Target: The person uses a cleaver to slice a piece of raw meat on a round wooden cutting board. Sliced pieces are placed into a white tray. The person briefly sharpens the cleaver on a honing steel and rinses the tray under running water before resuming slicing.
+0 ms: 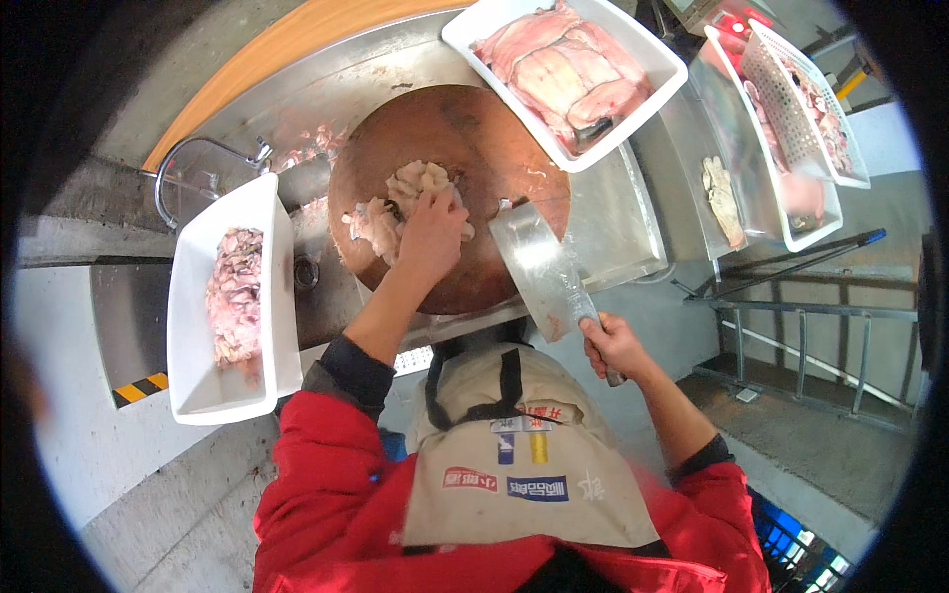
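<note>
A round wooden chopping block [465, 128] lies in front of me with pale, wet pieces of meat [420, 178] on its left half. My left hand [433, 233] reaches over the meat, its fingers curled and pressed round a piece; the fingertips are partly hidden. Another lump of meat [374, 229], with some dark skin, lies just left of that hand. My right hand [611, 348] is wrapped round the handle of a broad cleaver [539, 267]. The cleaver's blade overlaps the block's right edge, apart from the meat.
At the left stands a white tub [186, 366] of small cut pieces, beside a curved tap [163, 183]. A white tub [672, 71] of large pink slabs sits at the far right of the block. Farther right are a pale glove [722, 198] and a white basket [791, 74].
</note>
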The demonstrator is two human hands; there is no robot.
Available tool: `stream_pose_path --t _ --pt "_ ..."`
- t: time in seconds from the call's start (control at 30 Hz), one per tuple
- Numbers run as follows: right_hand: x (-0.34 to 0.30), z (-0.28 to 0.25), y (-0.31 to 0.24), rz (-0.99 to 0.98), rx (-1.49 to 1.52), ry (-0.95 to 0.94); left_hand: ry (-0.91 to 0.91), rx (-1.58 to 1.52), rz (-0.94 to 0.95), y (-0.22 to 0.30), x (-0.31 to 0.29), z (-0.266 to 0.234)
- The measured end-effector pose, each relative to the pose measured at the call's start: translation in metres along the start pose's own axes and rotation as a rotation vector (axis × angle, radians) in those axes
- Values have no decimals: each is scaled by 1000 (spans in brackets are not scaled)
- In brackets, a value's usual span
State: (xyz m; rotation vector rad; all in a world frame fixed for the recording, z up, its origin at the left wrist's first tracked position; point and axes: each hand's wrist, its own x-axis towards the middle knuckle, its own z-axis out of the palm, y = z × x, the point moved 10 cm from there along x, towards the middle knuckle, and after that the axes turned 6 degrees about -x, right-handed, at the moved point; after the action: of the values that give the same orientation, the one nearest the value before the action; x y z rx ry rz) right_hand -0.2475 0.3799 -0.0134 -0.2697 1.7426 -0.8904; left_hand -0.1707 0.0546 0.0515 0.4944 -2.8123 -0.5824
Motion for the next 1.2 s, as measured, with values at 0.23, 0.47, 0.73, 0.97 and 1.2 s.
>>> stream_pose_path --t 0.23,0.47,0.73,0.97,1.2 --pt "16 -31 -36 -74 -244 273 242 -213 138 30 -6 -14" --pt "33 -31 -74 -83 -586 264 108 -324 245 48 23 40" --pt "26 -23 -103 -316 -956 450 8 -332 284 47 26 59" --pt "65 -11 -123 -257 -776 416 -53 -360 300 52 22 52" --pt "74 -12 -86 -112 -610 256 -65 -219 405 61 7 50"
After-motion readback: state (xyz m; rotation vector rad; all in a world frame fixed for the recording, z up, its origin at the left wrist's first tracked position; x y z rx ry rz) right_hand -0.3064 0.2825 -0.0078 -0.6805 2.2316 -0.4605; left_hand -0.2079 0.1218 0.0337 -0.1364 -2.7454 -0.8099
